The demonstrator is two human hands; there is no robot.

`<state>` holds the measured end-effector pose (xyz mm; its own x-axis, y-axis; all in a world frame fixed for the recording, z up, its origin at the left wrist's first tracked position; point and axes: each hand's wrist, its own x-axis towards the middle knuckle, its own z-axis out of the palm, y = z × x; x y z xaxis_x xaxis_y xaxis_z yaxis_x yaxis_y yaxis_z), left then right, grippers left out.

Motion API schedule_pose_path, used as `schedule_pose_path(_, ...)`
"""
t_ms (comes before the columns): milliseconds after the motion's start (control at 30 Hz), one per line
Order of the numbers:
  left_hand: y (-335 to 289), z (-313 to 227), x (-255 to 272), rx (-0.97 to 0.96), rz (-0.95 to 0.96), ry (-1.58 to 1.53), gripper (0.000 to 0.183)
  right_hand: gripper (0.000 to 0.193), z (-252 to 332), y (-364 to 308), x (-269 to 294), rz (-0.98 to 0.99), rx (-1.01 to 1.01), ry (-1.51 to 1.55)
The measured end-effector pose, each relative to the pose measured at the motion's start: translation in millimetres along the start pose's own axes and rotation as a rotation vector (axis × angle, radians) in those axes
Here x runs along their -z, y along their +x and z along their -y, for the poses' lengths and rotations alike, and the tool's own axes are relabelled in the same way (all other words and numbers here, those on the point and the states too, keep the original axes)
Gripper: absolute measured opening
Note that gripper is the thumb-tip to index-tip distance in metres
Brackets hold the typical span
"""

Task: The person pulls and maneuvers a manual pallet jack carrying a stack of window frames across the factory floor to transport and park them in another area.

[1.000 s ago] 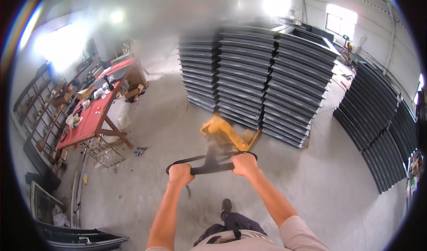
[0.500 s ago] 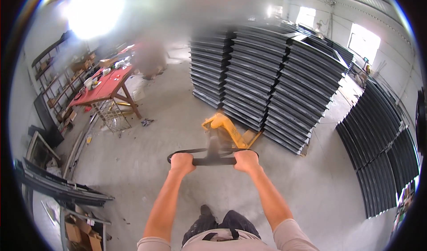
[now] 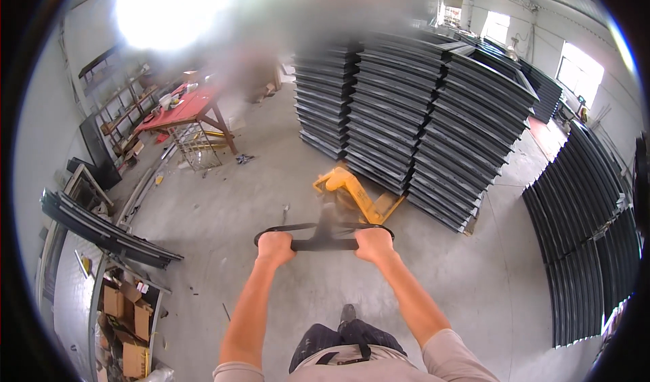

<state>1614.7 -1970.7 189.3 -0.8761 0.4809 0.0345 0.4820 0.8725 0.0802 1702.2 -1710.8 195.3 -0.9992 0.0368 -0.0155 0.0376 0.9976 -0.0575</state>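
Note:
Both my arms reach forward to the black loop handle (image 3: 308, 245) of a yellow pallet jack (image 3: 352, 191). My left hand (image 3: 275, 248) is wrapped round the handle's left end, and my right hand (image 3: 374, 245) grips its right end. Beyond the handle, the jack's yellow body stands at the foot of tall stacks of dark metal frames (image 3: 399, 104). Its forks are hidden, so I cannot tell how far under the stacks they reach. One of my shoes (image 3: 348, 312) shows on the floor below the handle.
More dark frames (image 3: 582, 240) stand stacked at the right. A red-topped table (image 3: 179, 109) and a shelf rack (image 3: 128, 108) are at the far left. Long dark profiles (image 3: 112, 233) jut out at the near left, above cardboard boxes (image 3: 135, 355). Small scraps lie on the floor.
The boxes and profiles at the left have come further into view, and the table has shifted right in the picture. A different foot shows below. Both hands keep their hold on the handle.

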Motion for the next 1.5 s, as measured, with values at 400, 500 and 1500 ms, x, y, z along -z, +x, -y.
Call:
schedule_pose_path(400,-209,-96,-48,0.002,-0.015,-0.002,0.015,0.019,-1,-225,-19,0.042,0.029,0.001)
schedule_pose_path(500,-255,-138,-28,-0.010,0.012,-0.003,0.017,0.017,-22,-273,-28,0.012,0.009,-0.025)
schedule_pose_path(1500,-711,-377,-51,0.131,-0.190,0.008,0.013,0.016,-32,-764,-37,-0.001,0.153,0.005)
